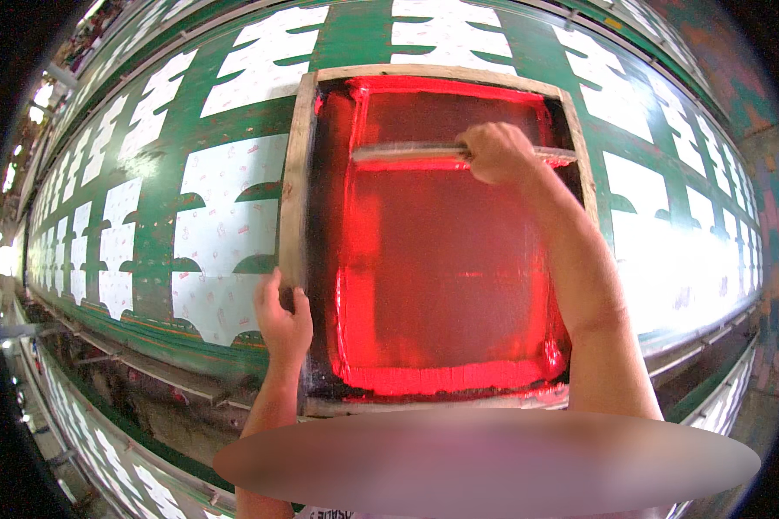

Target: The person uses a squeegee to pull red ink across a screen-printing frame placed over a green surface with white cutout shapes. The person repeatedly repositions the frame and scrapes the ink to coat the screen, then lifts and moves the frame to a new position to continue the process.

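Note:
A screen-printing frame (293, 203) with wooden bars lies in front of me, its mesh (459, 285) coated with wet red ink. Thick red ink (441, 379) is banked along the near edge. In the upper part of the screen my right hand (498, 153) is closed around a long wooden squeegee (411, 153), which lies crosswise over the mesh. A line of red ink shows along the blade's near side. At the frame's lower left bar is my left hand (284, 324), thumb and forefinger apart, one to each side of the bar; its other fingers are mostly hidden.
The frame rests on a long green printing table (355, 39). White cut fabric pieces (225, 238) with small reddish prints lie in rows left, right and beyond; strong glare covers those at right. A rail (147, 368) runs along the table's near edge. A blurred oval hides the bottom.

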`<state>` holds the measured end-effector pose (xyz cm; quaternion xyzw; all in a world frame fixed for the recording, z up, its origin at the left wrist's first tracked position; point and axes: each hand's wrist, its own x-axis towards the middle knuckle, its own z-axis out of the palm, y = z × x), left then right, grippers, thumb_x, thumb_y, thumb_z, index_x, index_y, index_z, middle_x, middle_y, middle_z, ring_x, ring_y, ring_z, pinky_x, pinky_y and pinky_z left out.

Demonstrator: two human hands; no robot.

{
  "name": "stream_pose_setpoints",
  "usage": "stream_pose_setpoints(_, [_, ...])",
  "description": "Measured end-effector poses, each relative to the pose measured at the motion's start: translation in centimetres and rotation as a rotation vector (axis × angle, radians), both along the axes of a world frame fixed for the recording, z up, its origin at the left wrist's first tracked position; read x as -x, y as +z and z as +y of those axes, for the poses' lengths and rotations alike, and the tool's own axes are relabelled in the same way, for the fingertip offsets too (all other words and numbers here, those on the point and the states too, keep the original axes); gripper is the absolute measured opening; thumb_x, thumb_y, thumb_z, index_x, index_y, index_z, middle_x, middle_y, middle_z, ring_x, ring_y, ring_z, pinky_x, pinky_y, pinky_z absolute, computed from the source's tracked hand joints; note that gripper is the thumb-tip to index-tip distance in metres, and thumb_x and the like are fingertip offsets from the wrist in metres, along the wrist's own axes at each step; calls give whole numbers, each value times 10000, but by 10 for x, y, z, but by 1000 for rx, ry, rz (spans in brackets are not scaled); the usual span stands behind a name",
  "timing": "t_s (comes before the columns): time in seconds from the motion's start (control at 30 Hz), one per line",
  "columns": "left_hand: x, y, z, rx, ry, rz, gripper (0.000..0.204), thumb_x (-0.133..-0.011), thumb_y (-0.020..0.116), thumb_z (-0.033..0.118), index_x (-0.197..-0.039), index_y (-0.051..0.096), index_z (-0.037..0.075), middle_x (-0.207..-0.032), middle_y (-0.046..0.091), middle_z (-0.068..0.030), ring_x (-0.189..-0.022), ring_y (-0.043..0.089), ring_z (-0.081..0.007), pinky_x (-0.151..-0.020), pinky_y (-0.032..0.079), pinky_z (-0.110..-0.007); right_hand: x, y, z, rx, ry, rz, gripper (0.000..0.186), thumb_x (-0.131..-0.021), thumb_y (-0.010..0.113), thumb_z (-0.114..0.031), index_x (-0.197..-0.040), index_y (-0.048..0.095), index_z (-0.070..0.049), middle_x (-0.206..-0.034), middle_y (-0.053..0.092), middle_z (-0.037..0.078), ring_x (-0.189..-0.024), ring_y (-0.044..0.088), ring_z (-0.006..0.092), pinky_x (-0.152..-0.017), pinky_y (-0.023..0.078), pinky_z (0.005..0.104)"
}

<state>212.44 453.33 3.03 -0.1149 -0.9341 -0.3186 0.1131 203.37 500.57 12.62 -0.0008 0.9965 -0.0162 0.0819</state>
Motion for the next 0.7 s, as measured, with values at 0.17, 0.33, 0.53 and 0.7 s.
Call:
stream_pose_setpoints(0.17, [4, -6, -2, -32, -9, -4, 532, -1000, 763, 122, -1486, 619, -39, -1372, 671, -271, -1283, 632, -478, -1131, 508, -550, -110, 5, -57, 20, -2, -67, 337, -915, 718, -138, -1216, 847, -218, -1179, 834, 105, -1126, 797, 343, -941, 641, 529])
stream_pose_setpoints(0.33, [6, -4, -4, -44, 5, -64, 515, -1037, 755, 209, -1487, 644, -17, -1386, 672, -256, -1317, 639, -450, -1154, 507, -532, -218, 11, -117, 12, -11, -154, 395, -887, 734, -129, -1250, 846, -237, -1212, 821, 88, -1117, 797, 338, -919, 650, 510])
stream_pose_setpoints(0.53, [6, -7, -4, -88, -17, 12, 521, -1014, 745, 197, -1450, 650, -73, -1374, 682, -296, -1282, 653, -486, -1126, 524, -556, -329, 11, -181, 90, -53, -94, 383, -884, 718, -124, -1233, 838, -226, -1208, 787, 95, -1143, 784, 341, -917, 646, 508])
stream_pose_setpoints(0.7, [6, -5, -3, 8, 23, 22, 547, -1039, 741, 259, -1466, 642, -68, -1407, 677, -286, -1316, 644, -476, -1149, 520, -547, -370, 9, -206, 144, -46, 37, 523, -811, 803, -149, -1333, 800, -175, -1190, 760, 82, -1185, 734, 326, -1045, 584, 488])
